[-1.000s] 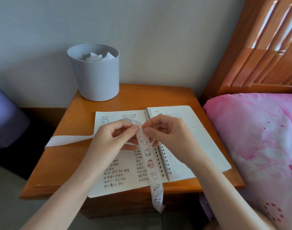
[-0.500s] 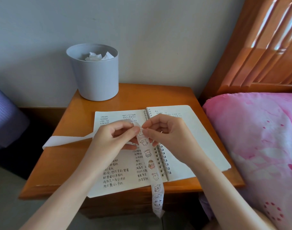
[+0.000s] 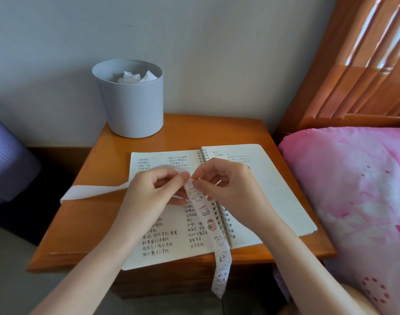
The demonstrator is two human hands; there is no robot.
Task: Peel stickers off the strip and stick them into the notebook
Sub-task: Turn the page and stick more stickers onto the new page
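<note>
An open spiral notebook (image 3: 274,189) with handwritten pages lies on the wooden bedside table (image 3: 85,223). A long white sticker strip (image 3: 208,221) with small cartoon figures runs over the left page and hangs past the table's front edge; its bare backing trails left. My left hand (image 3: 149,196) pinches the strip near its top. My right hand (image 3: 228,187) pinches the edge of the topmost sticker right beside the left fingertips, above the notebook's spiral.
A grey bin (image 3: 131,101) holding crumpled paper stands at the table's back left against the wall. A pink bedcover (image 3: 353,201) and a wooden headboard (image 3: 353,64) lie to the right. A purple object (image 3: 6,160) sits at the left edge.
Both hands keep the same pinch at the strip's top. The trailing backing has shifted slightly on the left. Little else differs.
</note>
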